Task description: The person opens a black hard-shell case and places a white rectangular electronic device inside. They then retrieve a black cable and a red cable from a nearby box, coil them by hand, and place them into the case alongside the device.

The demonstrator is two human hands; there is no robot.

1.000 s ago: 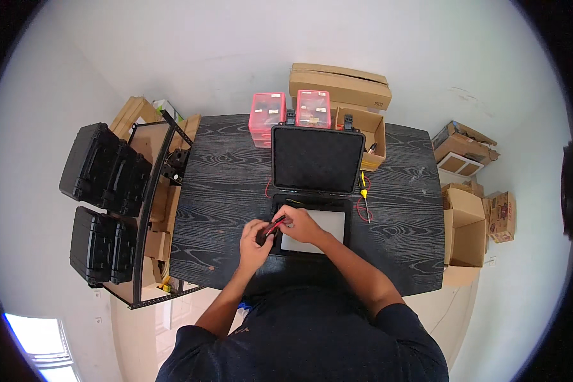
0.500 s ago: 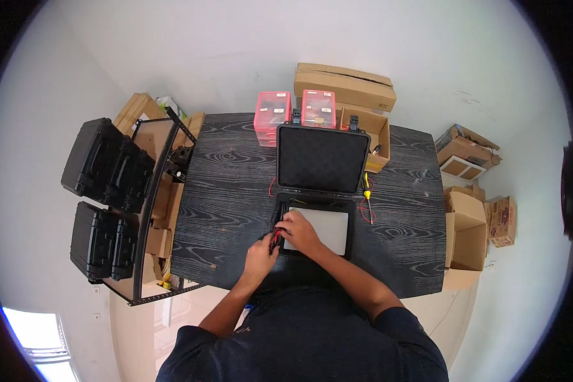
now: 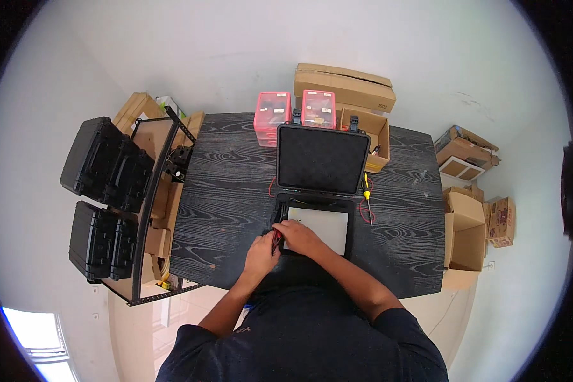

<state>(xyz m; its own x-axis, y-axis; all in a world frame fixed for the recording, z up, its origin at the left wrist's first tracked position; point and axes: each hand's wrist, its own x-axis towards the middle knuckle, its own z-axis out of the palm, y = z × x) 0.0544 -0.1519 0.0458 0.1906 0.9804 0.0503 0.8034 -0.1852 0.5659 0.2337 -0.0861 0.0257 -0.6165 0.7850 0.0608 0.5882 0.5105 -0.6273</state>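
An open black hard case [image 3: 323, 159] sits on the table in front of me, its foam-lined lid raised at the far side. A flat light-grey panel [image 3: 328, 227] fills most of its lower half. At the case's left side, my left hand [image 3: 260, 254] is closed around a bundle of red and black cables [image 3: 277, 236]. My right hand [image 3: 299, 238] reaches over the panel's left part, its fingers closed on the same bundle. The fingers hide most of the cables and their ends.
Right of the case lies a yellow-handled screwdriver [image 3: 366, 191] beside a thin red wire [image 3: 361, 213]. Pink drawer boxes [image 3: 273, 114] and an open cardboard box [image 3: 379, 137] stand behind the lid. A shelf with black cases [image 3: 95, 156] is at left; cardboard boxes [image 3: 468, 239] are at right.
My right hand has shifted slightly down toward me and the left hand, uncovering more of the panel's upper left corner. The left hand has barely moved, and the case stays in place.
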